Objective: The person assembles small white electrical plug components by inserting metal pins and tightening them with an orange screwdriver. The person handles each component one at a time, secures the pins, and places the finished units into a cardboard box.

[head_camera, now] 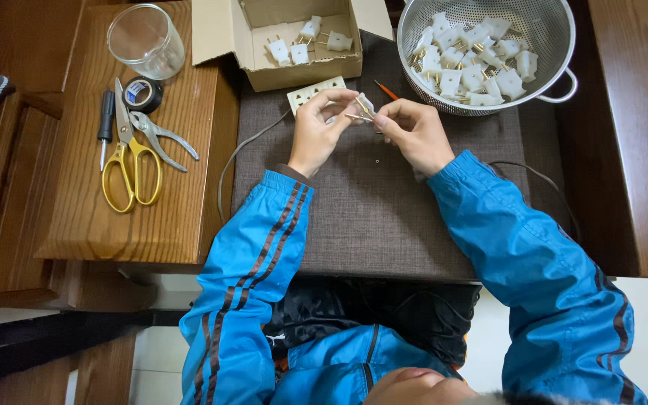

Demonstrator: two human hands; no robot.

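My left hand (318, 129) and my right hand (412, 131) meet over a grey-brown mat (369, 217), both pinching a small white two-prong plug (361, 109) with brass pins. The plug sits between my fingertips, partly hidden. A white socket strip (310, 91) lies just behind my left hand, with a grey cord (234, 161) trailing off to the left. An orange-handled tool (386, 90) pokes out behind my right hand. A tiny screw (377, 160) lies on the mat below my hands.
A metal colander (560, 45) full of white plugs stands at the back right. A cardboard box (264, 52) holds several plugs. On the wooden board at left lie yellow scissors (130, 161), pliers (160, 136), a screwdriver (105, 124), black tape (142, 94) and a glass (146, 41).
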